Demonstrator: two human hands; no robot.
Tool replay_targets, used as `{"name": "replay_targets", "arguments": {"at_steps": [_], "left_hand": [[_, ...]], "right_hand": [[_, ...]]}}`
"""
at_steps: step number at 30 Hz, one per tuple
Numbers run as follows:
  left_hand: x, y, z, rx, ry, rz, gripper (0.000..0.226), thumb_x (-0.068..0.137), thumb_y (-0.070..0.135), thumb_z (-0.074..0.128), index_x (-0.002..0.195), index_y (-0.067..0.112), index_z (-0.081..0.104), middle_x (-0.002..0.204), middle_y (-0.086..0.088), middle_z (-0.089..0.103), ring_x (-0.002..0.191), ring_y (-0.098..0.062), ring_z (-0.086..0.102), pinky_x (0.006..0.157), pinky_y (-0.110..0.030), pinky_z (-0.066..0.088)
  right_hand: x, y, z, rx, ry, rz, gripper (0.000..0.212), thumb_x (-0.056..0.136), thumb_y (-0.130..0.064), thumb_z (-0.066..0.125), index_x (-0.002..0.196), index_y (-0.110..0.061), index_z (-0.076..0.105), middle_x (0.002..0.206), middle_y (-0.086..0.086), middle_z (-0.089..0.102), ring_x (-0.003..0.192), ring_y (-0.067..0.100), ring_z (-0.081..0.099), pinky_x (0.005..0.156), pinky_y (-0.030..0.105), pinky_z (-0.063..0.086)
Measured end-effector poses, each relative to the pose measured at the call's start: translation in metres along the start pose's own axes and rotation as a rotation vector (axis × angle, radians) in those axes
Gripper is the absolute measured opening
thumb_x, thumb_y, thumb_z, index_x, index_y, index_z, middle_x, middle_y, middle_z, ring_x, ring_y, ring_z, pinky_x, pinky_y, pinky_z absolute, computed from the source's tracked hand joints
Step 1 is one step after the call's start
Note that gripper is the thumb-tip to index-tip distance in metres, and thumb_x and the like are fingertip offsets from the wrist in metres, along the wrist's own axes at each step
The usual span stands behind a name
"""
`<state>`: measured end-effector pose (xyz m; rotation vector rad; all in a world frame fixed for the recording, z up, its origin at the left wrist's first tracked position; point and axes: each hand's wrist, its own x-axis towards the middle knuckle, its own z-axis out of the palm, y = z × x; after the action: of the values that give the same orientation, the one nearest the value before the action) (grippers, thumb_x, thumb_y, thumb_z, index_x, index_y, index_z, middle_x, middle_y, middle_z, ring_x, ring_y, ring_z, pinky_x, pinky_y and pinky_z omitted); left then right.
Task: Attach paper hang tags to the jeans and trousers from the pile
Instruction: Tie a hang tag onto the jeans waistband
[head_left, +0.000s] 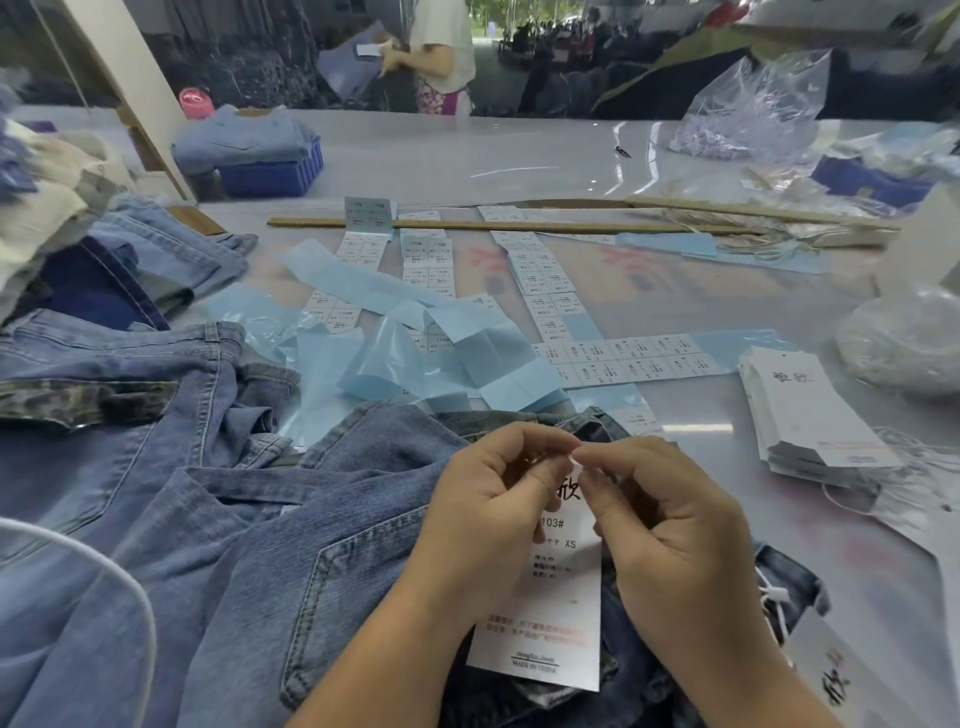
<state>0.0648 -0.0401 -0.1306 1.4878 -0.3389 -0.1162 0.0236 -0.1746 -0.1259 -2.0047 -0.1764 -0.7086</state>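
A white paper hang tag (553, 613) with printed text lies on blue jeans (322, 545) in front of me. My left hand (488, 509) and my right hand (660, 519) meet fingertip to fingertip just above the tag's top edge, each pinching something small there; the string itself is too fine to make out. The top of the tag is hidden behind my fingers. More jeans (104, 395) are piled to the left. A stack of blank hang tags (810, 415) with white strings sits at the right.
Sheets of size stickers (550, 291) and blue backing strips (415, 358) cover the table's middle. A wooden stick (519, 225) lies across the back. Folded jeans rest on a blue crate (270, 174). Plastic bags (753, 109) stand far right. A person (441, 52) stands beyond the table.
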Motion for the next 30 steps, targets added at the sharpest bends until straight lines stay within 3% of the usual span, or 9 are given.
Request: {"name": "replay_targets", "arguments": {"at_steps": [6, 10, 12, 16, 22, 30], "left_hand": [[-0.0004, 0.0024, -0.0002, -0.023, -0.001, -0.008, 0.014, 0.091, 0.011, 0.069, 0.087, 0.025, 0.071, 0.07, 0.008, 0.066, 0.06, -0.004, 0.057, 0.051, -0.018, 0.045], [-0.0011, 0.0017, 0.0006, 0.016, 0.002, 0.013, 0.014, 0.088, 0.015, 0.07, 0.085, 0.028, 0.07, 0.07, 0.009, 0.066, 0.061, -0.004, 0.057, 0.055, -0.017, 0.046], [-0.0018, 0.003, 0.0007, 0.011, 0.004, 0.018, 0.009, 0.083, 0.022, 0.067, 0.083, 0.032, 0.069, 0.067, 0.01, 0.064, 0.058, -0.002, 0.055, 0.053, -0.016, 0.045], [-0.0026, 0.0025, 0.0, -0.003, 0.005, -0.002, 0.007, 0.081, 0.027, 0.066, 0.083, 0.033, 0.07, 0.066, 0.009, 0.062, 0.054, -0.004, 0.054, 0.051, -0.017, 0.044], [-0.0026, 0.0029, -0.0011, 0.036, -0.009, -0.002, 0.006, 0.081, 0.029, 0.066, 0.084, 0.034, 0.069, 0.065, 0.011, 0.061, 0.055, -0.004, 0.053, 0.051, -0.016, 0.044], [-0.0034, 0.0032, -0.0007, 0.036, -0.022, 0.017, 0.007, 0.08, 0.029, 0.067, 0.085, 0.035, 0.066, 0.076, 0.016, 0.062, 0.062, -0.004, 0.052, 0.057, -0.021, 0.045]], "right_hand": [[-0.0002, -0.0029, 0.0019, 0.042, 0.052, 0.087, 0.024, 0.082, -0.004, 0.073, 0.09, -0.027, 0.076, 0.07, -0.015, 0.068, 0.058, 0.01, 0.064, 0.054, 0.011, 0.046], [-0.0019, -0.0045, -0.0004, 0.171, 0.124, 0.17, 0.007, 0.077, -0.024, 0.072, 0.08, -0.029, 0.075, 0.061, -0.006, 0.068, 0.049, 0.009, 0.062, 0.049, 0.016, 0.05], [-0.0016, -0.0049, -0.0006, 0.204, 0.143, 0.199, 0.009, 0.075, -0.027, 0.071, 0.083, -0.029, 0.073, 0.062, -0.002, 0.069, 0.051, 0.011, 0.064, 0.05, 0.017, 0.051], [0.002, -0.0029, -0.0025, 0.195, 0.122, 0.158, 0.008, 0.075, -0.024, 0.072, 0.081, -0.029, 0.073, 0.086, -0.007, 0.069, 0.066, 0.014, 0.065, 0.055, 0.018, 0.053], [0.0041, 0.0006, -0.0027, 0.24, 0.045, 0.224, 0.01, 0.069, -0.037, 0.072, 0.079, -0.034, 0.073, 0.057, -0.007, 0.065, 0.046, 0.007, 0.056, 0.049, 0.013, 0.045], [0.0036, 0.0013, -0.0058, 0.258, -0.013, 0.225, 0.009, 0.074, -0.033, 0.071, 0.083, -0.032, 0.074, 0.06, -0.006, 0.067, 0.047, 0.009, 0.059, 0.049, 0.014, 0.047]]}}
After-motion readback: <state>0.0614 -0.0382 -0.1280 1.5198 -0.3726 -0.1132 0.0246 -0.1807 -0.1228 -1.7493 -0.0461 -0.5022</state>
